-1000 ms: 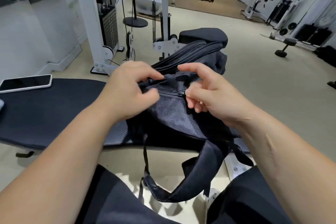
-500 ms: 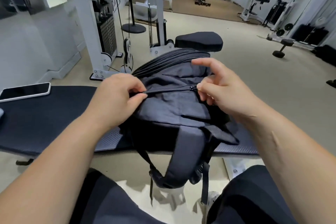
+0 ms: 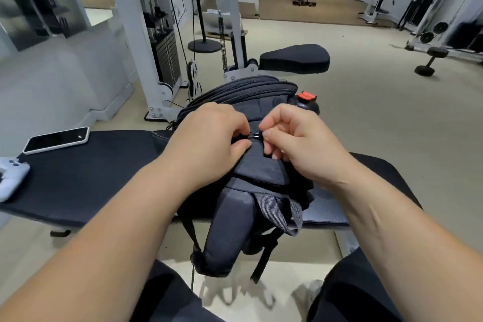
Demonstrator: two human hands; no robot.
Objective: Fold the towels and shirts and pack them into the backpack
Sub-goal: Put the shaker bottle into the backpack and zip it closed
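Left hand (image 3: 209, 144), right hand (image 3: 300, 150) at zipper (image 3: 254, 135)

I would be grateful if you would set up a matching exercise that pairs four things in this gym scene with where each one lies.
Things:
1. dark grey fabric backpack
2. white-edged phone with a black screen
3. white game controller
4. black dumbbell

Places:
A. on the floor, far right
B. at the left end of the black padded bench, partly cut off by the frame
C. flat on the bench, screen up, between the controller and the backpack
D. mid-bench, pinched by the left hand and right hand

Pairs: 1-D, 2-C, 3-B, 4-A.
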